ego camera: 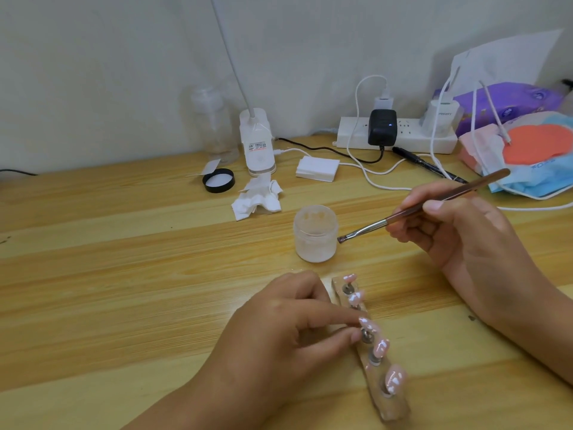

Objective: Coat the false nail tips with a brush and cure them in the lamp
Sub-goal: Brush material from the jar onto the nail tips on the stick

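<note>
Wooden desk [124, 274] carries it all; nail holder strip [379, 395] lies w/ its long axis running from just below the gel jar [315, 234] back toward the person, five pink nail tips [380, 347] in a row along it; left hand [279, 339] is nearer, thumb & forefinger pinching the middle stand; right hand [465, 231] grips the brush [403, 212], bristles beside the jar, above & away from the strip; next stroke prob. needs the brush brought down-left to the pinched tip.

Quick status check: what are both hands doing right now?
Right hand holds brush, tip beside open jar. Left hand pinches middle nail tip on holder. Nothing in the way.
</note>
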The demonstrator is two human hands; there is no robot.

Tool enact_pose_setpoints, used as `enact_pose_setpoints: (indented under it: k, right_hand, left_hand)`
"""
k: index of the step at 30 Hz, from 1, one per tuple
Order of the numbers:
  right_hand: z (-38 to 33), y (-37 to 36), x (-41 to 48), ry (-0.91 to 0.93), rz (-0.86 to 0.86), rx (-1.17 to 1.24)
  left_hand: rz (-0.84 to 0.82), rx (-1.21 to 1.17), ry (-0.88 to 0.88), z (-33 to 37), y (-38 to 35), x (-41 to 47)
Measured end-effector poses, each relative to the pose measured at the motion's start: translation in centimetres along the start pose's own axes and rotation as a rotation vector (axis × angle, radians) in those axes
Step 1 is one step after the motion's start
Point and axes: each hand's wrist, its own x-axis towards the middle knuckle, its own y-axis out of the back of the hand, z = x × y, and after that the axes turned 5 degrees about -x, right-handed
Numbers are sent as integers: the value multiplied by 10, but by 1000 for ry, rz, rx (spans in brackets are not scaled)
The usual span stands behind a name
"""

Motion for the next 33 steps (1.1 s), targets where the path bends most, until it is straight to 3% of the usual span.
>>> enact_pose_setpoints:
  k: [8,23,26,33]
  right_hand:
    - [0,-1,-1,-2,-14,-37]
    - [2,0,-1,23,22,-84]
    - [2,2,-2,58,41,-87]
    - [0,1,-6,187,85,-189]
  left_hand:
    - [21,227,-205,1,-4,-2]
    - [57,174,-156,9,-3,-6]
    - [68,12,-59,11,1,-5]
    - [170,-691,167,6,12,4]
